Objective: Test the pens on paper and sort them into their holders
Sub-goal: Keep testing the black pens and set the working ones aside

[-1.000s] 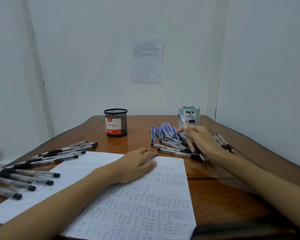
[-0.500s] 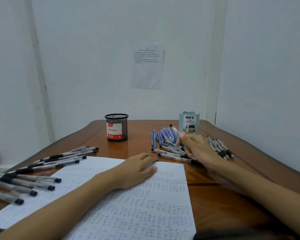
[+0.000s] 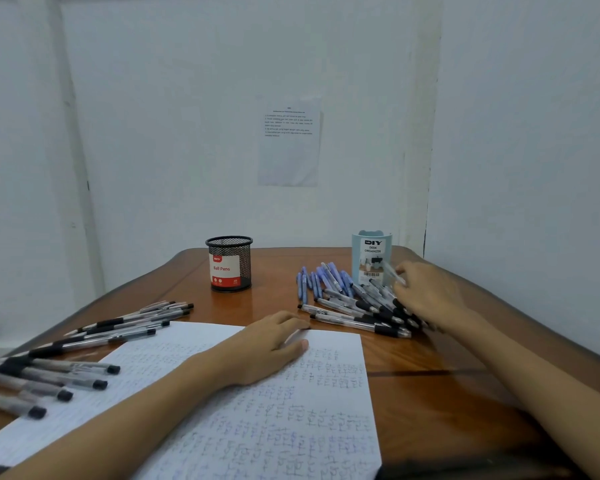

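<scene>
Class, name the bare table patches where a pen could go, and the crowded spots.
Free: wood between mesh pen cup and blue pens; wood right of the paper. Crowded: pen pile at the right hand, black pens at left.

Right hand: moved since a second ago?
Yes. The right hand, pinching a pen, shifted right: fingertips were in front of the desk organizer, now at its right edge.
</scene>
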`<action>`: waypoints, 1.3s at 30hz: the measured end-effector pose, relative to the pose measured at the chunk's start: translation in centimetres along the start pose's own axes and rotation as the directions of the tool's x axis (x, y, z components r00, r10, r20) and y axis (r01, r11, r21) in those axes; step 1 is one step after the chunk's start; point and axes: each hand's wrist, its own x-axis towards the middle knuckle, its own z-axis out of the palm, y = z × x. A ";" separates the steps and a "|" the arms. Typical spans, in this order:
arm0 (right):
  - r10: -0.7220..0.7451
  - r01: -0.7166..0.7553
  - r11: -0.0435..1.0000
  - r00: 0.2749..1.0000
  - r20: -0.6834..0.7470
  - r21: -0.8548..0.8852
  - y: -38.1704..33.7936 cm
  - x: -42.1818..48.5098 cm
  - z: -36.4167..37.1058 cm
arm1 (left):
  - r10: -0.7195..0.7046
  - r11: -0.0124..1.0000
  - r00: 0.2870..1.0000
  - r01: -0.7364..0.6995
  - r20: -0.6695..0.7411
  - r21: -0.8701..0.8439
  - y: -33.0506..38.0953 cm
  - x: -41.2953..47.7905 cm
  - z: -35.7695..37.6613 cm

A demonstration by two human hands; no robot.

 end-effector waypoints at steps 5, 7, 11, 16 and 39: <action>-0.011 0.016 0.996 0.999 0.049 -0.091 0.1 0.1 0.5 | 0.013 0.999 1.000 -0.013 -0.014 -0.030 0.0 0.0 -0.4; -0.047 0.047 0.994 0.999 0.008 -0.094 -0.2 -0.2 0.1 | 0.027 0.999 0.998 -0.030 -0.056 -0.042 0.2 -0.1 -1.2; -0.201 0.199 0.980 0.978 -0.059 -0.027 -3.3 -1.0 -0.8 | -0.072 0.992 0.987 0.056 -0.144 -0.116 -0.5 -1.9 -4.2; -0.512 0.487 0.857 0.844 0.161 0.172 -12.4 -3.3 -0.7 | -0.222 0.974 0.947 0.226 -0.230 -0.009 -4.8 -7.0 -7.3; -0.504 0.083 0.612 0.808 0.306 0.787 -23.5 -6.2 2.5 | -0.460 0.879 0.798 0.472 -0.389 -0.071 -12.4 -20.3 -6.7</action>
